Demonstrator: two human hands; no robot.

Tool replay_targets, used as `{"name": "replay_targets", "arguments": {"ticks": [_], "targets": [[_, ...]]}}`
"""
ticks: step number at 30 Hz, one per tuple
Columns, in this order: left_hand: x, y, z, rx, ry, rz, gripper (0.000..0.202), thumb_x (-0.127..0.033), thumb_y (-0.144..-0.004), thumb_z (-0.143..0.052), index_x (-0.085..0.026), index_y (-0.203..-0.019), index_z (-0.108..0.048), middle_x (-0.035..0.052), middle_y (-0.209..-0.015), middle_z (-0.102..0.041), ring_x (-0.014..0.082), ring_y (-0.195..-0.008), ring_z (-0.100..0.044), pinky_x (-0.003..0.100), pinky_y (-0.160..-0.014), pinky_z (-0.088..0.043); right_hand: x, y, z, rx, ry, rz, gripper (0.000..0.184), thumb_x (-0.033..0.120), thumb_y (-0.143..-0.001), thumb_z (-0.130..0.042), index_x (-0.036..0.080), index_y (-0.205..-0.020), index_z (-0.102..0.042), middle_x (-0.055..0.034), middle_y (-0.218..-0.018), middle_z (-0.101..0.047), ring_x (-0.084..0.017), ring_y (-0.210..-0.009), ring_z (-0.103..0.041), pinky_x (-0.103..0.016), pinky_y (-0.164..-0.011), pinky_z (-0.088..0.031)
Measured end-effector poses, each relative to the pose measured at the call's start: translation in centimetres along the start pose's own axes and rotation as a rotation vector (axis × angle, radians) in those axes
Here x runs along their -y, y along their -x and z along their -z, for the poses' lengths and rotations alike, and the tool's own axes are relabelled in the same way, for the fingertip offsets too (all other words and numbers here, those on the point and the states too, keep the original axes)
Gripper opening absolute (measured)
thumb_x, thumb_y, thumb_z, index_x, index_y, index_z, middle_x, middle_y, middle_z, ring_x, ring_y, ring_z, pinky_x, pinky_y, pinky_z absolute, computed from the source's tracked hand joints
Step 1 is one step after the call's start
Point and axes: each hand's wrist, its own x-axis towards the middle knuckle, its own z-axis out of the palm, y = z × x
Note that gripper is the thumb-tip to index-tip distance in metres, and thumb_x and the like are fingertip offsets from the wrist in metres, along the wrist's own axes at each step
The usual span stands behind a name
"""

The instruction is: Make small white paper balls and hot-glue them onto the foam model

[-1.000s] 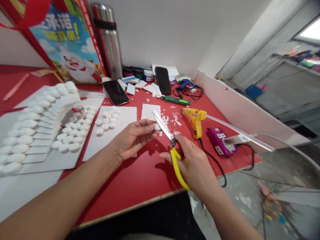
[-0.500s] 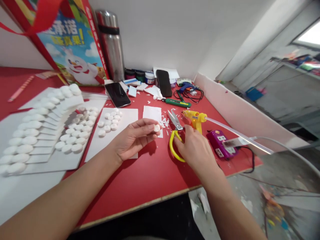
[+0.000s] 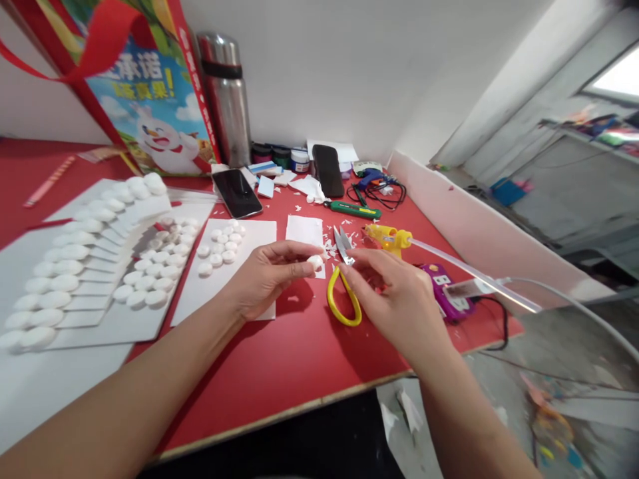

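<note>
My left hand (image 3: 267,276) pinches a small white foam disc (image 3: 315,262) between thumb and fingertips above the red table (image 3: 279,359). My right hand (image 3: 399,299) hovers just right of it with fingers spread and nothing in them. The yellow-handled scissors (image 3: 342,283) lie on the table between the two hands, blades pointing away from me. A white foam sheet (image 3: 305,233) and white offcuts lie just beyond the disc.
White sheets carrying several foam discs (image 3: 150,273) cover the left. A yellow glue gun (image 3: 387,237), purple power strip (image 3: 444,293), green knife (image 3: 352,209), two phones (image 3: 237,193), steel flask (image 3: 227,100) and paint jars stand behind. The table edge runs close in front.
My right hand set the scissors down on the table and let go of them, then opened and moved toward the disc. My left hand kept holding the disc.
</note>
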Motion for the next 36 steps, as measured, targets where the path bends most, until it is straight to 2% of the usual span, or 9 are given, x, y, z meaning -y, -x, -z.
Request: {"name": "replay_targets", "arguments": {"ticks": [3, 7, 18, 23, 26, 29, 31, 36], "targets": [[0.1, 0.1, -0.1, -0.018, -0.08, -0.018, 0.027, -0.018, -0.064, -0.095, -0.018, -0.089, -0.083, 0.004, -0.083, -0.078, 0.012, -0.073, -0.069, 0.023, -0.075, -0.056, 0.5, 0.6, -0.4, -0.017, -0.145, 0.063, 0.021, 0.026, -0.095, -0.063, 0.018, -0.112, -0.072, -0.0047, -0.091, -0.075, -0.016, -0.075, -0.069, -0.029, -0.072, -0.053], [0.2, 0.2, -0.1, 0.02, -0.129, -0.071, 0.024, -0.019, -0.066, -0.093, -0.019, -0.087, -0.082, 0.0017, -0.084, -0.076, 0.0113, -0.073, -0.066, 0.023, -0.072, -0.055, 1.2, 0.9, -1.2, 0.005, -0.221, 0.063, 0.014, 0.023, -0.092, -0.065, 0.018, -0.103, -0.072, -0.0023, -0.086, -0.073, -0.013, -0.066, -0.064, -0.027, -0.066, -0.051], [0.0, 0.5, -0.3, 0.119, -0.265, -0.118, 0.019, -0.02, -0.073, -0.09, -0.018, -0.088, -0.079, 0.0031, -0.088, -0.074, 0.0141, -0.085, -0.067, 0.022, -0.079, -0.053, 1.3, 0.7, -1.9, -0.042, -0.181, 0.042, 0.01, 0.019, -0.092, -0.062, 0.019, -0.089, -0.072, -0.0007, -0.078, -0.075, -0.013, -0.066, -0.066, -0.025, -0.066, -0.048], [0.1, 0.6, -0.4, 0.116, -0.242, -0.041, 0.02, -0.024, -0.076, -0.088, -0.018, -0.094, -0.08, 0.0041, -0.089, -0.075, 0.0128, -0.079, -0.067, 0.023, -0.077, -0.055, 0.7, 0.5, -1.6, -0.051, -0.177, -0.003, 0.012, 0.021, -0.093, -0.06, 0.019, -0.089, -0.072, -0.0007, -0.078, -0.075, -0.013, -0.066, -0.066, -0.025, -0.065, -0.048], [0.1, 0.6, -0.4, 0.073, -0.162, 0.02, 0.022, -0.022, -0.074, -0.088, -0.017, -0.094, -0.08, 0.003, -0.084, -0.074, 0.0134, -0.073, -0.068, 0.026, -0.071, -0.058, -0.1, 0.7, -1.4, -0.005, -0.003, -0.059, 0.017, 0.028, -0.096, -0.057, 0.018, -0.096, -0.07, -0.0037, -0.08, -0.074, -0.016, -0.066, -0.068, -0.027, -0.064, -0.047], [0.1, 0.5, -0.4, 0.015, -0.079, 0.07, 0.023, -0.021, -0.072, -0.089, -0.016, -0.092, -0.079, 0.0036, -0.081, -0.073, 0.0151, -0.069, -0.068, 0.029, -0.065, -0.06, -0.7, 1.2, -1.5, 0.163, 0.378, -0.111, 0.027, 0.037, -0.095, -0.056, 0.014, -0.106, -0.067, -0.0118, -0.089, -0.072, -0.023, -0.069, -0.069, -0.03, -0.058, -0.043], [0.1, 0.4, -0.3, -0.014, -0.045, 0.069, 0.023, -0.02, -0.071, -0.089, -0.014, -0.091, -0.079, 0.0042, -0.08, -0.073, 0.0137, -0.068, -0.068, 0.026, -0.064, -0.059, -0.9, 1.4, -1.8, 0.255, 0.557, -0.127, 0.03, 0.036, -0.093, -0.057, 0.012, -0.109, -0.065, -0.0165, -0.095, -0.069, -0.027, -0.074, -0.07, -0.031, -0.058, -0.043], [0.1, 0.1, -0.2, -0.061, 0.01, 0.067, 0.022, -0.013, -0.07, -0.087, -0.011, -0.09, -0.078, 0.0046, -0.082, -0.074, 0.0114, -0.069, -0.069, 0.021, -0.066, -0.058, -0.8, 0.4, -2.3, 0.391, 0.649, -0.198, 0.032, 0.029, -0.089, -0.056, 0.008, -0.111, -0.062, -0.0227, -0.094, -0.071, -0.033, -0.083, -0.073, -0.035, -0.067, -0.05]]}}
